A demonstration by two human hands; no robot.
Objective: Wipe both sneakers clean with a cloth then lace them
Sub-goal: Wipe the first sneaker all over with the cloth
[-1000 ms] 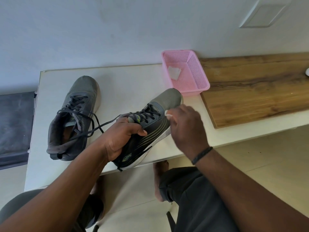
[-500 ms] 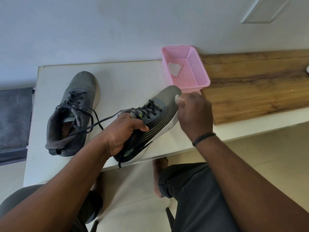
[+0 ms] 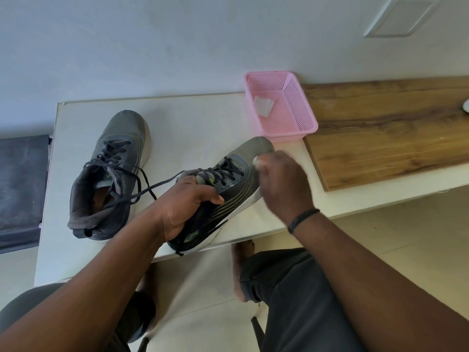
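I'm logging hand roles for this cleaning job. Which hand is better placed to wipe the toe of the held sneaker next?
The right hand. It holds the white cloth right beside the held sneaker at its toe, while the left hand grips that sneaker at the collar to steady it.

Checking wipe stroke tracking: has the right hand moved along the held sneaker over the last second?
Yes. The right hand, pinching the cloth, moved toward the toe of the held sneaker, closer to the pink basket.
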